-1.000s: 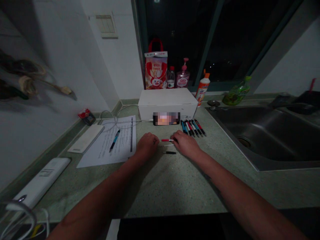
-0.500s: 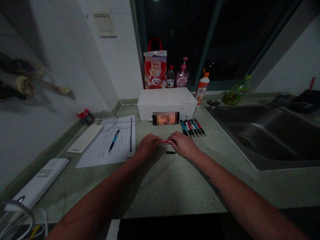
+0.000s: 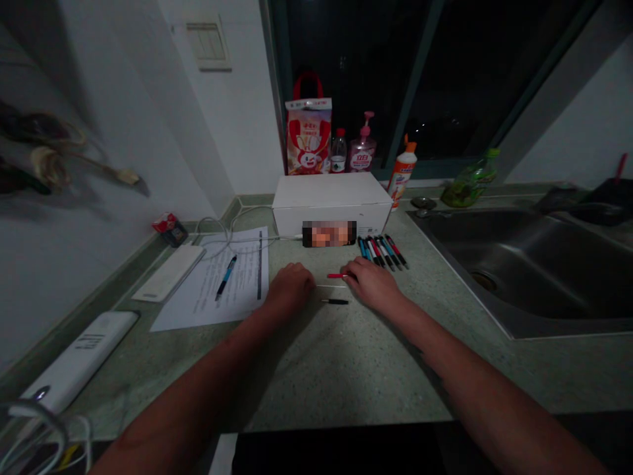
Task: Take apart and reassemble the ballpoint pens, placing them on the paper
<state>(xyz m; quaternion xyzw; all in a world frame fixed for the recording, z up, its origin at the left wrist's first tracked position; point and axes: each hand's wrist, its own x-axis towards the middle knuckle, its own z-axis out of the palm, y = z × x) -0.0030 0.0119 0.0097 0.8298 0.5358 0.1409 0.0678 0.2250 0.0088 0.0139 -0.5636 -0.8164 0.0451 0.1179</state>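
Note:
My right hand (image 3: 372, 282) pinches a red pen barrel (image 3: 336, 276), whose left end points toward my other hand. Curled on the countertop, my left hand (image 3: 291, 287) is closed, and its fingertips are hidden from me. A thin whitish pen refill (image 3: 330, 286) lies between the two hands, its left end close to the left fingers. Nearer to me on the counter lies a short black pen part (image 3: 336, 301) with a light tip. Just beyond the right hand is a row of several click pens (image 3: 380, 252) in blue, red, white and black.
A phone (image 3: 329, 234) with a cable leans on a white box (image 3: 331, 191). To the left are a printed sheet (image 3: 247, 277) with a blue pen (image 3: 226, 277) on it and a white power bank (image 3: 168, 274). The steel sink (image 3: 534, 264) is at right.
The left hand has come off the red barrel and drawn slightly back toward me. The barrel's left end now shows, held by the right hand alone, and more of the refill is visible.

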